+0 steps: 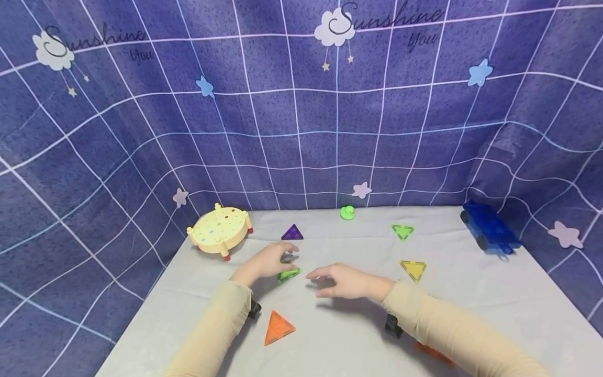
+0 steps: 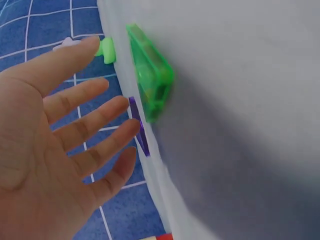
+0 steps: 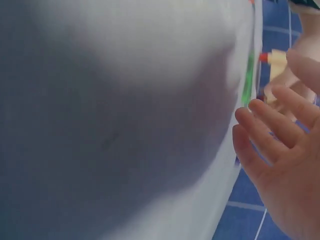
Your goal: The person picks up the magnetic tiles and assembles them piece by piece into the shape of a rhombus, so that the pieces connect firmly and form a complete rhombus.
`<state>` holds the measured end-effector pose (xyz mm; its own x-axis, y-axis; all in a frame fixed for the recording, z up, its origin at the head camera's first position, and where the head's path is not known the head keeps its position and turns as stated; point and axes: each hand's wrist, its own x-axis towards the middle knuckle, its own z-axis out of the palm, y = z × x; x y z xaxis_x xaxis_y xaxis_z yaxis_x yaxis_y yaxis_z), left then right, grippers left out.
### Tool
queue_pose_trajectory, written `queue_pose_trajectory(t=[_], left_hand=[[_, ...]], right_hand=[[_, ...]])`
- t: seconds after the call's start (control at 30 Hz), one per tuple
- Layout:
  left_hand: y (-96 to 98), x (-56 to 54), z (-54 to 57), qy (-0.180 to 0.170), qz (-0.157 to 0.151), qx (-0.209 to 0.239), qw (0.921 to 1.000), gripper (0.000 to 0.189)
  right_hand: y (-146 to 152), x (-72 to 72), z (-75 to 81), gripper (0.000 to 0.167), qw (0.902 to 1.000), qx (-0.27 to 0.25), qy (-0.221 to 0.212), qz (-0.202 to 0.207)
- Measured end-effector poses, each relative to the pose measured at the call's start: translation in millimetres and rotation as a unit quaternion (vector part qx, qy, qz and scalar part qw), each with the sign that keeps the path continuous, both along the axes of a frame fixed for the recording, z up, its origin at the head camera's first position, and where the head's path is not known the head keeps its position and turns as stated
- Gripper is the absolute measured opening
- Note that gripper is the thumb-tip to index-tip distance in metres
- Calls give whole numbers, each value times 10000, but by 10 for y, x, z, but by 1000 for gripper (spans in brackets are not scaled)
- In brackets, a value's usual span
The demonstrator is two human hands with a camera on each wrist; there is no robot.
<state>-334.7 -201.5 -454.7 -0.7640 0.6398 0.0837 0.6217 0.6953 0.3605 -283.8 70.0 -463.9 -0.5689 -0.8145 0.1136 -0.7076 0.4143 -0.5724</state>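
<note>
My left hand (image 1: 269,260) hovers at a green triangular magnetic tile (image 1: 289,273), and its fingers overlap part of it in the head view. In the left wrist view the fingers are spread, with the green tile (image 2: 150,72) apart from the fingertips and nothing in the palm. To the right, my right hand (image 1: 346,281) is above the white cloth, palm down, with extended fingers that hold nothing. The right wrist view shows those fingers (image 3: 272,137) loosely spread. Just beyond the left hand lies a purple triangular tile (image 1: 292,232), and an orange one (image 1: 278,328) lies nearer me.
At back left is a cream round toy (image 1: 220,229) with stubby legs. A green toy duck (image 1: 347,212) sits at the back, a blue toy vehicle (image 1: 490,228) at back right. Green (image 1: 402,231) and yellow (image 1: 414,269) triangles lie right; an orange piece (image 1: 434,353) is partly under my right sleeve.
</note>
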Motion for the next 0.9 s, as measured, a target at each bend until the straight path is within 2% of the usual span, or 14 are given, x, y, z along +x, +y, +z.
queue_pose_trajectory(t=[0.2,0.33,0.4,0.6,0.77,0.9], left_hand=[[-136,200,-20,160,-102,-349,9992,49],[-150,258,-38,121,-82,-542,9984,51],[-151,275,-52,71,-34,-604,9981,53],[-101,211,-56,161,-89,-891,9959,53],[-126,222,-63,184,-119,-785,9967,53],[-169,232,-64,199,-183,-657,9975,54]], right_hand=[[-207,191,-8,67,9962,536,246,643],[-310,279,-12,70,9900,858,611,936],[-374,321,-20,72,9852,1051,782,1104],[-547,375,-35,74,9662,1487,1484,1498],[-684,398,-39,66,9518,1524,1982,1774],[-744,391,-55,57,9355,1503,2531,1954]])
